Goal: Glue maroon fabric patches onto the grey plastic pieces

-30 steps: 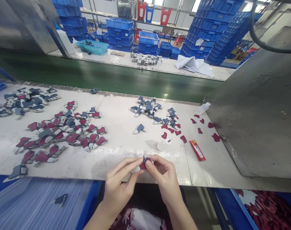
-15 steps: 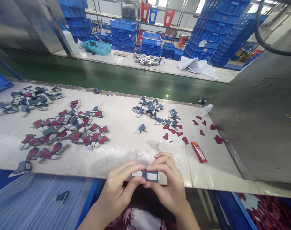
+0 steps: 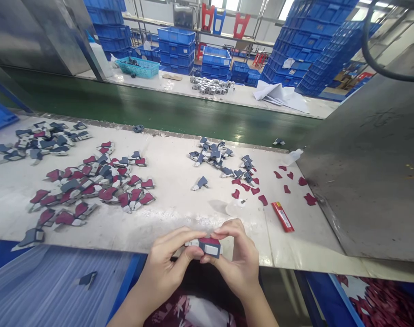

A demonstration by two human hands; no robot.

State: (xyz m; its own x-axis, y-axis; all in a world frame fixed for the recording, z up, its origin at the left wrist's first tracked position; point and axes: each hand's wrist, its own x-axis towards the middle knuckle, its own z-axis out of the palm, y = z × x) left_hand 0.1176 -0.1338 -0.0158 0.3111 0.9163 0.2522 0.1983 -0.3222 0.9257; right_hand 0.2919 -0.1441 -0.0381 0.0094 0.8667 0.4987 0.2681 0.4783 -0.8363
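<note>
Between both hands, above the table's front edge, is a small dark blue and white plastic part [image 3: 211, 249] with a dark red piece on its upper face. My left hand [image 3: 173, 256] pinches its white end between thumb and fingers. My right hand [image 3: 239, 256] grips the blue end, fingertips on the red face and thumb below. Beyond the hands lies a clear squeeze bottle [image 3: 235, 207] with a thin dark tip. A single blue and white part [image 3: 200, 183] rests farther back, near a pile of similar parts [image 3: 214, 153].
Parts with red faces [image 3: 87, 181] cover the table's left side. Loose red pieces [image 3: 254, 190], a red packet [image 3: 283, 217] and another clear bottle [image 3: 293, 157] lie to the right. A metal box [image 3: 370, 172] bounds the right side. A green conveyor [image 3: 159, 113] runs behind.
Both hands have tilted the held part, so more of its red upper face shows. My right hand's fingers have shifted slightly left along it.
</note>
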